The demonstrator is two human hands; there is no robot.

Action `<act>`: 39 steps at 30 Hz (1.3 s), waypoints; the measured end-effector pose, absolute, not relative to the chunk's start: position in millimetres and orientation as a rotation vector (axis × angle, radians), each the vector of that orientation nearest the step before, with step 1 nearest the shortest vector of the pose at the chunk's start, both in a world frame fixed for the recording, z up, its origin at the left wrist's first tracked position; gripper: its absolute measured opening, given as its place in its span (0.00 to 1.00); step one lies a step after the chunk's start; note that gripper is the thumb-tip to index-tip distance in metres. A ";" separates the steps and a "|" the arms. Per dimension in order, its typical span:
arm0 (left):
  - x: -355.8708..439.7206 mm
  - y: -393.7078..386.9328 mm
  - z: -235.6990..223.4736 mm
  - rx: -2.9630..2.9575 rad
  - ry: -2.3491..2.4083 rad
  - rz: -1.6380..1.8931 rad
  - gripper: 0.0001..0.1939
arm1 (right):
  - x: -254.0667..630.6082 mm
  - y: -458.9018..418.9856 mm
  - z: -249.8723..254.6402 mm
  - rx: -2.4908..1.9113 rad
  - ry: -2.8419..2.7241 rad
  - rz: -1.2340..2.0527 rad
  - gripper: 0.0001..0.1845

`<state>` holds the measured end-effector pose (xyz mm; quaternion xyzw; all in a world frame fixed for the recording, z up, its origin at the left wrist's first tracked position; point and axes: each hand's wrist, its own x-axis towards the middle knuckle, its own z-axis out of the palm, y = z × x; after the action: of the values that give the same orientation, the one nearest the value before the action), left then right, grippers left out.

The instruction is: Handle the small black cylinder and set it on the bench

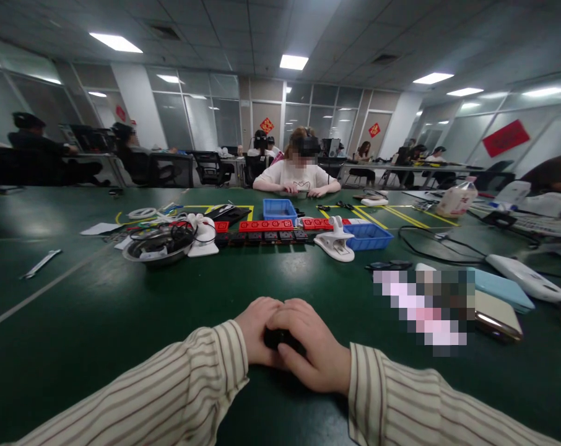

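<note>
My left hand (256,331) and my right hand (316,352) meet over the dark green table (169,384), near its front edge. Between them is a small, rounded black object (284,339), mostly covered by my fingers, so its kind does not show. The right hand is closed around it from above, thumb along the near side. My left hand is closed against its left side, and its fingertips are partly hidden behind the right hand.
Ahead stand a metal bowl (157,257) of cables, a red row of sockets (266,225), a white clip (337,241) and blue bins (368,236), (278,209). Phones and a light blue case (501,288) lie right. A person (299,173) sits opposite.
</note>
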<state>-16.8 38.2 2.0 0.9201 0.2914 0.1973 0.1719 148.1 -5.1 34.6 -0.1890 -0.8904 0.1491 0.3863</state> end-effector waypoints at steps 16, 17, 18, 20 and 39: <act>-10.2 37.7 -3.3 2.649 0.999 0.583 0.15 | 148.4 3.0 30.8 -0.745 -2.427 0.094 0.06; -10.7 39.0 -4.5 2.652 0.986 0.574 0.13 | 148.3 1.8 31.4 -0.701 -2.439 0.102 0.05; -11.2 40.0 -5.7 2.656 0.971 0.564 0.12 | 148.0 0.7 31.9 -0.650 -2.448 0.113 0.07; -12.0 41.3 -7.2 2.657 0.934 0.543 0.13 | 147.3 -1.1 32.7 -0.536 -2.455 0.139 0.09; -10.5 35.1 -0.2 2.600 1.066 0.532 0.18 | 146.5 6.1 28.2 -0.893 -2.380 0.177 0.11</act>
<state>-10.5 35.1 -0.2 0.9001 0.3691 0.1840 0.1406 146.5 6.1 28.2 -0.3350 -0.8933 0.0664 0.2923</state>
